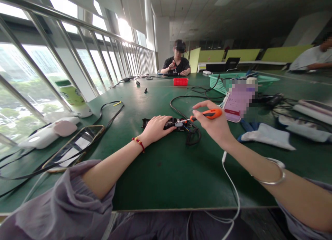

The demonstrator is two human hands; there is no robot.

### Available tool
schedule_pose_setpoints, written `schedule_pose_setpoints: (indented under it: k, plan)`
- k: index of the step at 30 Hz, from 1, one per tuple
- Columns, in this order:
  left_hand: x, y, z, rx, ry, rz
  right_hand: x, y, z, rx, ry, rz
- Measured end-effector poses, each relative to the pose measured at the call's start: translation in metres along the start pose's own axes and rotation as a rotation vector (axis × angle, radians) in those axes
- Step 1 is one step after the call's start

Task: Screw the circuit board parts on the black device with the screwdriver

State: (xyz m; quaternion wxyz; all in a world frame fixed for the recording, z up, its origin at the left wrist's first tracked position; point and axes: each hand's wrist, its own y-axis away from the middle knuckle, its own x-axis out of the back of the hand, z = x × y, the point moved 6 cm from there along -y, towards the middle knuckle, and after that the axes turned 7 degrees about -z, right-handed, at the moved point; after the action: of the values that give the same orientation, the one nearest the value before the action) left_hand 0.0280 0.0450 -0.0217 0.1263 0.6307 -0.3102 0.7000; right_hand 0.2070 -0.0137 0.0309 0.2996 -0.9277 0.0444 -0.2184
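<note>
A black device (178,124) with small coloured wires and a black cable lies on the green table (160,178). My left hand (158,127) is wrapped over its left part and holds it down. In my right hand (211,121) is an orange and black screwdriver (214,113), gripped at the handle between thumb and fingers. Its thin metal shaft points left, and the tip is at the device just right of my left thumb. Whether the tip touches a screw is too small to tell.
Left are a phone (75,148), a white device (49,133), black straps and a cup (75,98). Ahead are a red box (181,82) and a person (176,62). Right are a green basket (267,82), a lit phone (237,102), gloves (269,135) and cables.
</note>
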Motion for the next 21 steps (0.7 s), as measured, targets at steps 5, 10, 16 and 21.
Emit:
schedule_pose_setpoints:
  k: [5, 10, 16, 21]
  plan:
    - [0.0007, -0.0002, 0.0027, -0.018, 0.006, -0.001, 0.0009, 0.0008, -0.0049, 0.130, -0.108, 0.037]
    - [0.0012, 0.0004, 0.0030, -0.018, -0.005, 0.006, 0.0022, 0.0033, -0.0068, 0.082, -0.018, 0.069]
    - [0.0016, 0.0004, 0.0035, -0.019, 0.006, 0.001, 0.0028, 0.0030, -0.0059, 0.122, -0.068, 0.084]
    - [0.0020, 0.0004, 0.0037, -0.021, 0.017, 0.000, 0.0067, 0.0011, -0.0002, 0.090, -0.096, 0.147]
